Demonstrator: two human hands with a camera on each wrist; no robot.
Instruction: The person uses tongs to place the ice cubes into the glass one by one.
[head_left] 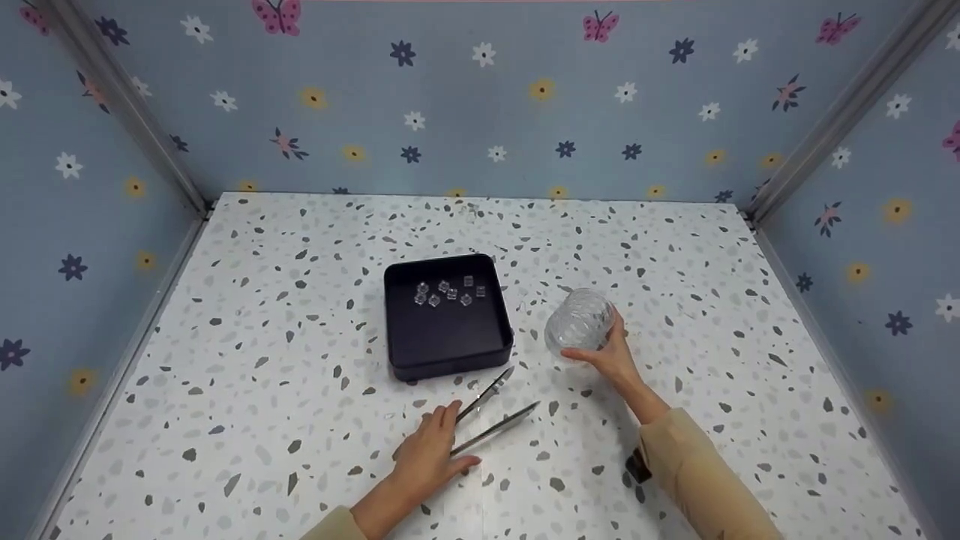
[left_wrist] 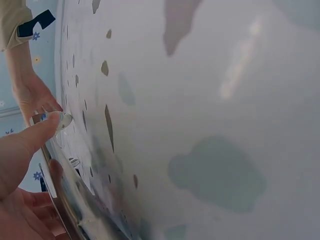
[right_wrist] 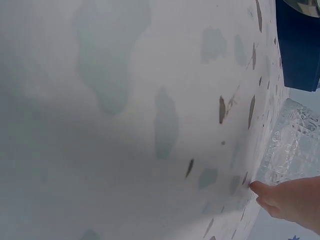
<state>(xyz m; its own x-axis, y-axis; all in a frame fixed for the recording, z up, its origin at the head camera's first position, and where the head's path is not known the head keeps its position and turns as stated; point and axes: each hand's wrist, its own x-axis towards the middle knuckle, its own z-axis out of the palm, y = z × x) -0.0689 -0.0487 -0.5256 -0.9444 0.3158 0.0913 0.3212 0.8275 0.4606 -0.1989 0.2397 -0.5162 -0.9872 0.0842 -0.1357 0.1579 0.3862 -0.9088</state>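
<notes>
**Left hand (head_left: 426, 454) on the tongs (head_left: 495, 429), right hand (head_left: 611, 356) round a glass (head_left: 579, 322)**

OK, going left to right. Far left there's a blue side panel (head_left: 67, 217) with flowers all over it, same print as the back panel (head_left: 450, 82), which also has pink butterflies. Then the speckled white tabletop (head_left: 285, 360) starts, and everything else sits on or over that.

First up, the left hand, coming in under a beige sleeve (head_left: 334, 525). It's got the metal tongs between thumb and fingers — the wrist cam shows the thumb on one side, fingers curled on the other. The tongs' arms are spread, tips well apart, and the upper tip is near the tray's closest right corner.

The tray (head_left: 448, 339) is dark, squarish and low-walled, just beyond that hand. Inside is a loose bunch of small clear cubes (head_left: 451, 294), all in the far half.

To the right of the tray, apart from it, is the clear patterned glass. The right hand has thumb and fingers wrapped round its side. Can't tell if it's tilted or lifted at all.

Last bits: a dark strap (head_left: 637, 466) by the right sleeve (head_left: 697, 476), then another flowery panel (head_left: 862, 195).
</notes>
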